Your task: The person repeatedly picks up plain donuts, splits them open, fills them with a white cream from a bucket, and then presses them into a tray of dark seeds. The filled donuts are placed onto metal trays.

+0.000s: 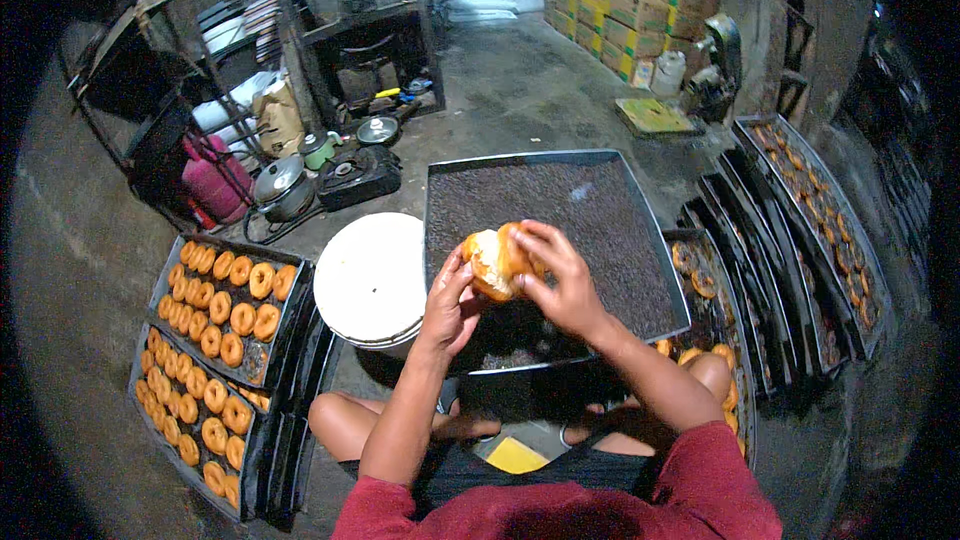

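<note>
The left hand [452, 312] and right hand [560, 280] hold a golden-brown pastry [487, 270] with a white patch above a rectangular tray [655, 230] of dark granules [590, 215]; the fingers of both grip it from opposite sides. A round white lid [368, 265] lies just left of the tray, and ring doughnuts [215, 432] stand in rows at far left.

Bakery wkshp w/ doughnut trays [255, 362]
</note>
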### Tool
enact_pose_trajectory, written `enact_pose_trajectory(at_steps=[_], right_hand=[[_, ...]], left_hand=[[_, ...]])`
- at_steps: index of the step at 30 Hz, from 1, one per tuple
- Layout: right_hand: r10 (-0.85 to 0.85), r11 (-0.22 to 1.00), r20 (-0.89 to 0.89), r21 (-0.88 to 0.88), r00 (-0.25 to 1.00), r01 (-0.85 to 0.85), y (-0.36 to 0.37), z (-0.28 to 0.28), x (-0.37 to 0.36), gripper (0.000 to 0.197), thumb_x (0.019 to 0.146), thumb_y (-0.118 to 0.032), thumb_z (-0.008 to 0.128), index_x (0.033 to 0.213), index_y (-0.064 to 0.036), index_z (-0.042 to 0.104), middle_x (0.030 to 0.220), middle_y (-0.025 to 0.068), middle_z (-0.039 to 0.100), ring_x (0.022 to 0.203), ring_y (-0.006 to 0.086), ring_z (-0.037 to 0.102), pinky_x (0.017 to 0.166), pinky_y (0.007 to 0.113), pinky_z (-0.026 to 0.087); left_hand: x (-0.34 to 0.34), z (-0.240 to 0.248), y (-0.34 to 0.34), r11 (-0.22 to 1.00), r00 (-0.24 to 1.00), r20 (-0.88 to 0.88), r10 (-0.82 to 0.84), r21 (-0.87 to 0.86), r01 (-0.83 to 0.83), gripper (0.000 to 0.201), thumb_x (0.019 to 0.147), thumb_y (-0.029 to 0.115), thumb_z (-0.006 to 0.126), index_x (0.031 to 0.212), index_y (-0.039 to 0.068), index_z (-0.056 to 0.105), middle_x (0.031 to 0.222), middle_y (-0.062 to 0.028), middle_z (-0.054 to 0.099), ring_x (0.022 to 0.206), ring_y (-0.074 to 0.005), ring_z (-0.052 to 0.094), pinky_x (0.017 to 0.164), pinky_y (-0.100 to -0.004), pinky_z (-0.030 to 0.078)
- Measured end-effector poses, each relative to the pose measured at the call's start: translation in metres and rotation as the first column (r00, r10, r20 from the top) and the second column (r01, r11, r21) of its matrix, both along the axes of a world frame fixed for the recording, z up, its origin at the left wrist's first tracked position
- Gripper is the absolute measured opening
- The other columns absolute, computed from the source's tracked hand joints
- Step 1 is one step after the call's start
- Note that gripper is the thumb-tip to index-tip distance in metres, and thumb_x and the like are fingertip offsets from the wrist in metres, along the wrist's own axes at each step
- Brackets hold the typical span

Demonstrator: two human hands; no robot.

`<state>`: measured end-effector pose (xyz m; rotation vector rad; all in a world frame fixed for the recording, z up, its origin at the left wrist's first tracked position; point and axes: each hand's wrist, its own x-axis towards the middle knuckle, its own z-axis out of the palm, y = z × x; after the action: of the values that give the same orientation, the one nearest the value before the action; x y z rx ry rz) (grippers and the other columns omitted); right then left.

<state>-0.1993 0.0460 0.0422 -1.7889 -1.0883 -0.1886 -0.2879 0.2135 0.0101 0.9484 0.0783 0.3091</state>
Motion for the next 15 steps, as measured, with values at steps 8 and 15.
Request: enact_pose_trajectory(at_steps=[8, 15], right_hand=[[0.590, 0.771, -0.739, 0.635, 0.324, 0.046, -0.047, -0.027, 0.030, 0.051, 0.097, -0.010, 0.058, 0.145, -0.0019, 0.044, 0.139, 0.0109, 0.054, 0.127, 0.0211, 0.052, 0.109, 0.037, 0.042], [-0.224, 0.808, 0.259, -0.490, 0.940, 0.327, -0.087, -0.084, 0.024, 0.026, 0.085, -0.016, 0.062, 0.107, -0.0028, 0.063, 0.121, 0.0206, 0.061, 0.119, 0.0394, 0.056, 0.100, 0.047, 0.047]], left_hand=[[0.015, 0.006, -0.016, 0.192, 0.963, 0.263, 0.065, 0.943, -0.271, 0.070, 0.073, 0.009, 0.078, 0.136, 0.006, 0.051, 0.130, -0.0191, 0.051, 0.119, -0.0362, 0.055, 0.102, -0.0413, 0.047], [0.009, -0.012, -0.027, 0.169, 1.000, -0.029, -0.005, 0.985, 0.029, 0.059, 0.071, 0.015, 0.080, 0.122, 0.001, 0.052, 0.127, -0.0216, 0.054, 0.118, -0.0387, 0.056, 0.101, -0.0425, 0.047]])
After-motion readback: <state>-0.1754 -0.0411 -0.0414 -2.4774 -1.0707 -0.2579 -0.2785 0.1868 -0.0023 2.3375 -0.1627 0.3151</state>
